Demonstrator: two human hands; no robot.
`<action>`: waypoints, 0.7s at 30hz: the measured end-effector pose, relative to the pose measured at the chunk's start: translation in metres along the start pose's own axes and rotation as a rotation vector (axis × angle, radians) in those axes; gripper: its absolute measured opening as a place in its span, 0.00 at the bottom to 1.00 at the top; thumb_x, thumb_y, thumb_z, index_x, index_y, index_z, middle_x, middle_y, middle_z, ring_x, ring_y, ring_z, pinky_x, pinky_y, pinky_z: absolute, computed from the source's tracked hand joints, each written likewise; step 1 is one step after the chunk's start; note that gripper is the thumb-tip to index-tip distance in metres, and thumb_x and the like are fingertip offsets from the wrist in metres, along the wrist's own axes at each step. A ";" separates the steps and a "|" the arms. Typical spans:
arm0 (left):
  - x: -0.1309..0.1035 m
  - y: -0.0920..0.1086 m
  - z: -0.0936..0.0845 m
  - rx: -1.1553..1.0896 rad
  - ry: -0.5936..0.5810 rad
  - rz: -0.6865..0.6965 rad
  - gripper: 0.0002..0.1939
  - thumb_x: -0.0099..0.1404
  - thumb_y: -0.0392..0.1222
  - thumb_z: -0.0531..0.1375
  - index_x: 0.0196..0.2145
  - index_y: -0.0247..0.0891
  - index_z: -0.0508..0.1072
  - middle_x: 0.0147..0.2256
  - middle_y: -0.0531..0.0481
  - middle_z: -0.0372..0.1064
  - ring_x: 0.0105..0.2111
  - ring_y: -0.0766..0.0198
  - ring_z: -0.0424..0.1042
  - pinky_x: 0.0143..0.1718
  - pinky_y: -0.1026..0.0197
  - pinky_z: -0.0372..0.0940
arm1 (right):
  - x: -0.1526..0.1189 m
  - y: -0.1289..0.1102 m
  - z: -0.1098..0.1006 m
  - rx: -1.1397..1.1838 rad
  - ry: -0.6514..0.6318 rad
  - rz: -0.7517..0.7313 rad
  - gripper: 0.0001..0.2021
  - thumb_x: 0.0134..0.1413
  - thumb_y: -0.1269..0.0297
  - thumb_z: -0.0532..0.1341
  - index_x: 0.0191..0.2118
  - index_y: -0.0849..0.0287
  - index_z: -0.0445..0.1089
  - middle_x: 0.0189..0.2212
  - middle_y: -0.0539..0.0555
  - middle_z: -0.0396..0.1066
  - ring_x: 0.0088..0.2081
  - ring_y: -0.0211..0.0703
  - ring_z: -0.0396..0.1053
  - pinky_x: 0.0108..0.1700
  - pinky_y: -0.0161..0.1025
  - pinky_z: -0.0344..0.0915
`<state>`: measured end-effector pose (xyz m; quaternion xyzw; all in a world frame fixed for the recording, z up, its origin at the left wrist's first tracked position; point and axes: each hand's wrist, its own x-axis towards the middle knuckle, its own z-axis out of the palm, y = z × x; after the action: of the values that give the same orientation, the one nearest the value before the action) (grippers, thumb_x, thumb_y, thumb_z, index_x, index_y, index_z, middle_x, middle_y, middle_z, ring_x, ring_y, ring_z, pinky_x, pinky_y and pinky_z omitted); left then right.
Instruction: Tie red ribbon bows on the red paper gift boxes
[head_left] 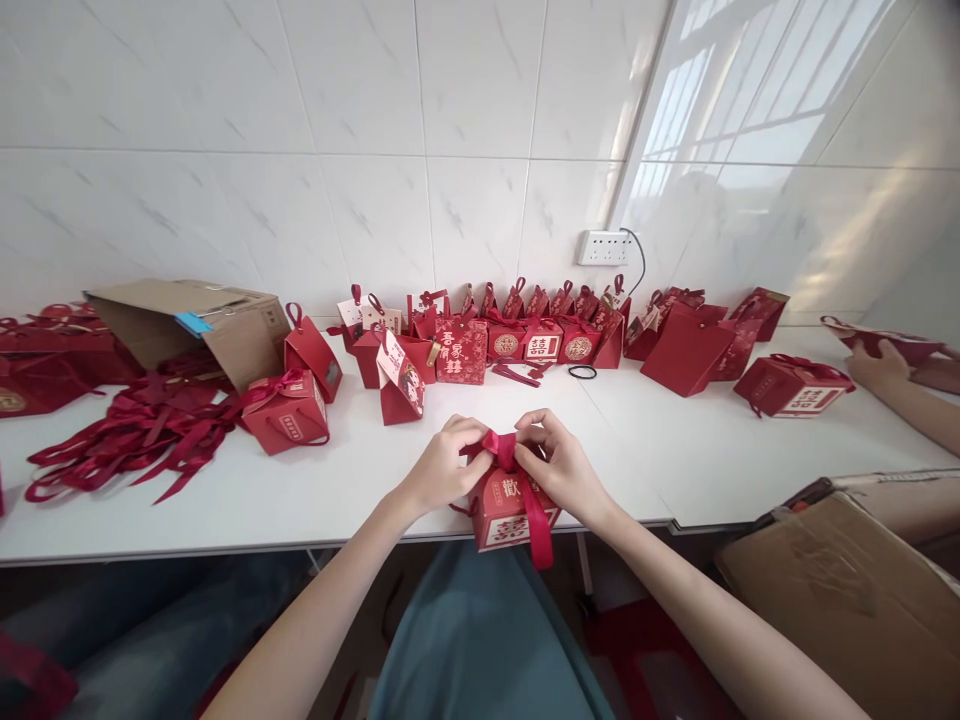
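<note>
At the table's front edge, right before me, sits a red gift box (495, 500) with white and gold Chinese characters. A red ribbon (538, 530) is looped on its top, and one tail hangs down over the front. My left hand (448, 462) pinches the ribbon's loop on the left side. From the right, my right hand (559, 462) has its fingers closed on the ribbon beside the knot. Part of the box top is hidden behind my fingers.
A pile of red ribbons (142, 430) lies left, by an open cardboard box (187, 310). Several finished-looking red boxes (541, 342) line the wall below a power strip (604, 247). Another person's hand (877, 368) holds red card at right, above a large carton (840, 590).
</note>
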<state>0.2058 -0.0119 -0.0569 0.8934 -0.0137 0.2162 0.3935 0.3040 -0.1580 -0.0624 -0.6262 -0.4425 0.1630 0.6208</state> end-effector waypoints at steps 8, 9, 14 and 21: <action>-0.009 0.006 0.013 0.156 0.098 -0.025 0.02 0.60 0.38 0.60 0.30 0.38 0.70 0.36 0.50 0.70 0.42 0.58 0.64 0.45 0.54 0.56 | -0.001 -0.011 -0.006 -0.314 -0.016 -0.076 0.04 0.49 0.70 0.53 0.31 0.55 0.55 0.25 0.46 0.63 0.25 0.36 0.64 0.30 0.34 0.61; -0.008 0.007 0.014 0.196 0.103 -0.033 0.02 0.60 0.36 0.59 0.29 0.38 0.70 0.35 0.50 0.71 0.42 0.59 0.65 0.45 0.54 0.55 | -0.001 -0.013 -0.007 -0.363 -0.027 -0.076 0.04 0.50 0.70 0.53 0.31 0.55 0.55 0.25 0.46 0.63 0.25 0.36 0.63 0.29 0.34 0.61; -0.008 0.012 0.015 0.288 0.089 -0.081 0.08 0.62 0.33 0.57 0.25 0.37 0.67 0.32 0.52 0.69 0.39 0.60 0.66 0.44 0.52 0.52 | -0.004 -0.023 -0.012 -0.598 -0.042 -0.101 0.07 0.50 0.70 0.52 0.25 0.55 0.52 0.19 0.45 0.60 0.19 0.35 0.58 0.24 0.32 0.57; -0.007 0.012 0.015 -0.007 0.063 -0.128 0.04 0.61 0.36 0.55 0.30 0.39 0.70 0.33 0.51 0.68 0.40 0.59 0.65 0.44 0.54 0.57 | -0.010 -0.023 -0.009 -0.831 -0.046 -0.220 0.07 0.51 0.74 0.49 0.27 0.55 0.51 0.19 0.47 0.59 0.18 0.35 0.53 0.23 0.32 0.52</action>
<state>0.2029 -0.0318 -0.0609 0.8838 0.0551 0.2185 0.4101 0.2971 -0.1746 -0.0430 -0.7683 -0.5484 -0.0826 0.3195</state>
